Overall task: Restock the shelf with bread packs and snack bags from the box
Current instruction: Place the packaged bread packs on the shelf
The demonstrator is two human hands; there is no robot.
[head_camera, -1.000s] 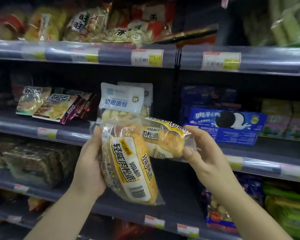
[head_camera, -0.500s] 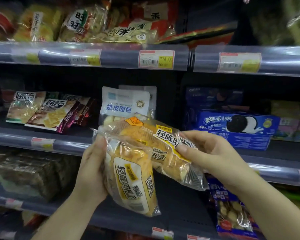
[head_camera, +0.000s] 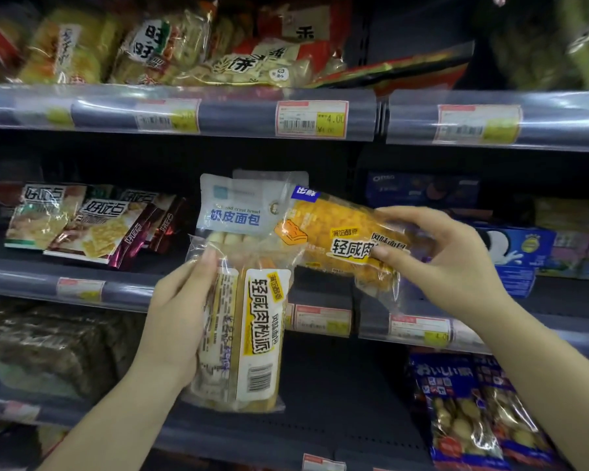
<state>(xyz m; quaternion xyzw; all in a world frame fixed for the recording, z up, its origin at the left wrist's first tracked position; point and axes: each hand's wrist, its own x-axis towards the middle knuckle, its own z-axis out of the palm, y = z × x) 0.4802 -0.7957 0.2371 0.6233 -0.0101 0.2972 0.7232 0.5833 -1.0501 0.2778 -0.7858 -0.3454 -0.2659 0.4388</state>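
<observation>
Nearest, the left hand wraps its fingers round the side of an upright bread pack: glossy clear film, a yellow-and-white label with a barcode at the bottom, an oblong pale loaf inside. Just above and to the right of that grip, the right hand pinches a second bread pack between thumb and curled fingers at its right end. This one lies tilted almost level, crinkled clear wrap over an orange-yellow crumbly loaf, its left end up at the middle shelf. The two packs overlap where their film meets.

Behind them on that shelf stands a white-and-blue pouch of small rolls, touching the tilted pack. Left of the grips lie flat cracker packets; right of them, a blue cookie box. The shelf edges are grey rails with clear strips holding price tags. Below the right hand hang blue snack bags of round biscuits. Puffy bags crowd the top shelf.
</observation>
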